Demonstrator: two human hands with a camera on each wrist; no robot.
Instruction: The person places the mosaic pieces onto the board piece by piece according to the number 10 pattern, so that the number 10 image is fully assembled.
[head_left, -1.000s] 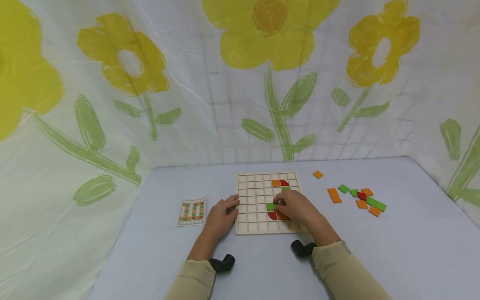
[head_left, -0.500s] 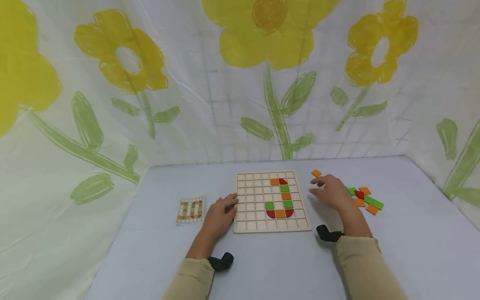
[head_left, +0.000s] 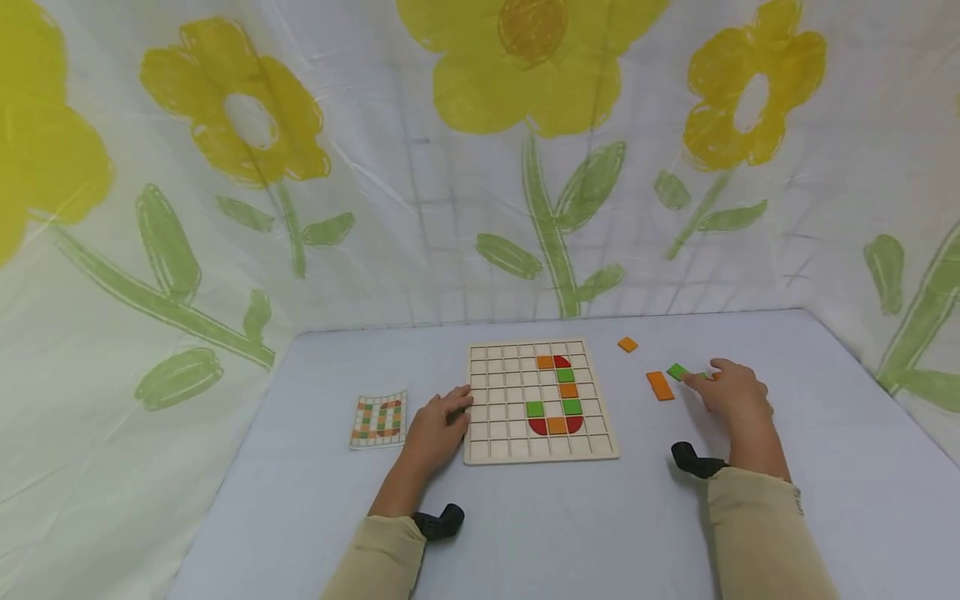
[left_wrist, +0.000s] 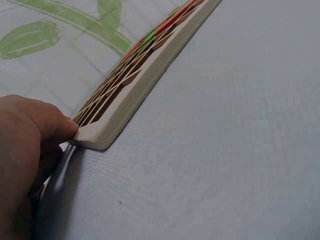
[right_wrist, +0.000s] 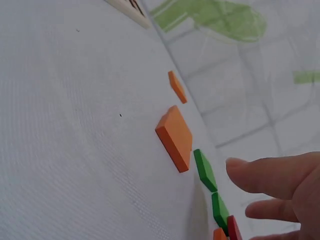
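My left hand (head_left: 435,429) lies at the left edge of a wooden grid board (head_left: 486,450), its fingertips touching the rim. In the left wrist view the thumb (left_wrist: 64,129) rests against the corner of the board. Orange, green and red tiles form a hook shape in the board's right half. Off to the right, my right hand (head_left: 738,400) hovers over loose tiles, partly hiding them. Its thumb (right_wrist: 240,172) is near a green tile (right_wrist: 204,170) in the right wrist view, with a gap between thumb and fingers. Another green tile (right_wrist: 219,210) and a red tile (right_wrist: 233,229) lie just beyond.
A patterned card (head_left: 378,420) with a coloured grid lies left of the left hand. An orange rectangular tile (head_left: 660,386) and an orange square tile (head_left: 627,344) sit between board and right hand. A flower-printed curtain (head_left: 360,275) stands behind the table.
My right hand has left the board and moved right to the loose tiles, uncovering the tiles set in the grid. The left hand stays at the board's edge.
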